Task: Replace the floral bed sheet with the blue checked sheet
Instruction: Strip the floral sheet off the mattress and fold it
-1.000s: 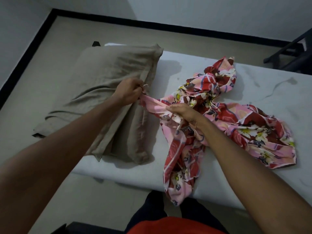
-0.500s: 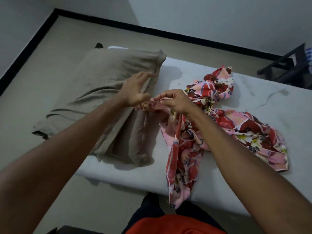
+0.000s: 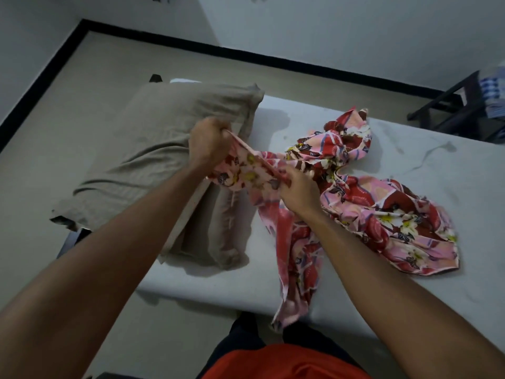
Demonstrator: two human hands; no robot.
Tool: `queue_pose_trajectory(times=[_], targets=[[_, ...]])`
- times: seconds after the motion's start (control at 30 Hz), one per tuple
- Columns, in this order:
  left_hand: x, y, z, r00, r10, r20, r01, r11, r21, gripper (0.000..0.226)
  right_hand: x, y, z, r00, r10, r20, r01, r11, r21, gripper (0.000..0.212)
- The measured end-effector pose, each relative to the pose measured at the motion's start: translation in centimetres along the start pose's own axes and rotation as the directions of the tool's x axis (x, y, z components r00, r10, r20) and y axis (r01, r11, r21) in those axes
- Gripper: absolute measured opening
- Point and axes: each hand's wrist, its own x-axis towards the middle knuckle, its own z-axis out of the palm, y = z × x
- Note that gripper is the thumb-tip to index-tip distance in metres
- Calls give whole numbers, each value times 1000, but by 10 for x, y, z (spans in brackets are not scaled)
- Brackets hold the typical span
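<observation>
Both hands are on the cloth. The left hand [image 3: 209,144] is fisted tight round one end of the crumpled pink-and-red floral bed sheet [image 3: 382,214], hovering over the inner edge of the grey-beige fabric pillow [image 3: 164,149]. The right hand [image 3: 297,190] sits at four o'clock from the left, fingers curled round the same sheet. The hands are close but apart, with a short band of flowered fabric stretched between them.

The rest of the floral sheet is off the bed's surface only in name. It lies bunched on the bare white mattress [image 3: 410,149]: one lobe at one o'clock from the right hand, a wide heap spreading to four o'clock, and a long tail dropping over the near edge of the mattress at six o'clock. The pillow lies across the mattress's nine o'clock end, creased and slumped.

Far out at two o'clock, cut by the frame edge, the blue-and-white checked sheet [image 3: 492,88] rests on a dark-framed piece of furniture [image 3: 461,121], well apart from the bed. At six o'clock, the person's orange top [image 3: 287,362] fills the bottom.
</observation>
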Motion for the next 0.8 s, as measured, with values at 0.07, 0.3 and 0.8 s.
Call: queue_pose_trajectory(times=[0.07,0.3,0.8], targets=[[9,-2,-15,988,-135,-71,127,986,-109,20,-11,21,11,983,181,-34,-180,983,49,25],[29,-59,-89,757,-494,-428,477,865,-156,28,1,65,-11,762,569,-310,-415,796,441,35],[-25,22,22,998,13,53,-20,991,133,28,33,-61,-27,915,-344,-210,351,936,-8,24]])
